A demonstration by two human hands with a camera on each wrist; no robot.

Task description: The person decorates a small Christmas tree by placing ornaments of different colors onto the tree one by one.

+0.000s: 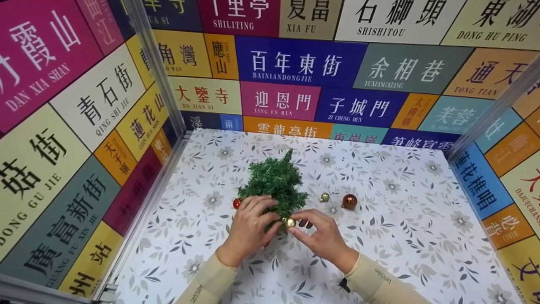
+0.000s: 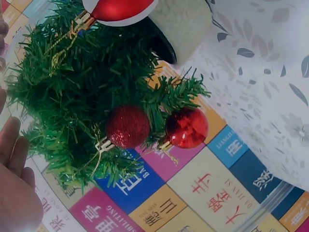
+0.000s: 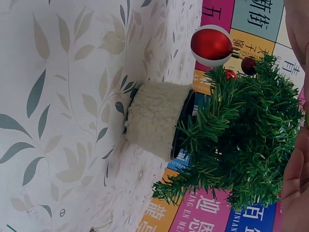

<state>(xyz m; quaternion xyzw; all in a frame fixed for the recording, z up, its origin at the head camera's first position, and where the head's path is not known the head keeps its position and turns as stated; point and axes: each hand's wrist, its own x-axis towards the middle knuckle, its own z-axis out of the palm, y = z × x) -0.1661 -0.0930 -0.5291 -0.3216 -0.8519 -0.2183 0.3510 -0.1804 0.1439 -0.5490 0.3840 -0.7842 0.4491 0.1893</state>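
Observation:
A small green artificial Christmas tree (image 1: 272, 179) stands on the table in front of both hands. My right hand (image 1: 322, 234) pinches a small gold bauble (image 1: 290, 223) between thumb and fingertips at the tree's near side. Against the branches, my left hand (image 1: 251, 221) has bent fingers, its thumb and index tips close to the bauble's top; whether they grip anything is hidden. A glittery red bauble (image 2: 128, 126), a shiny red one (image 2: 187, 128) and a red-and-white one (image 2: 120, 8) hang on the tree. Its pale fuzzy base (image 3: 159, 118) shows in the right wrist view.
Right of the tree, another small gold bauble (image 1: 324, 197) and a brownish-red bauble (image 1: 349, 201) lie on the flower-patterned tabletop (image 1: 405, 236). Panels with coloured street-name signs (image 1: 299, 61) stand behind the table and along both sides.

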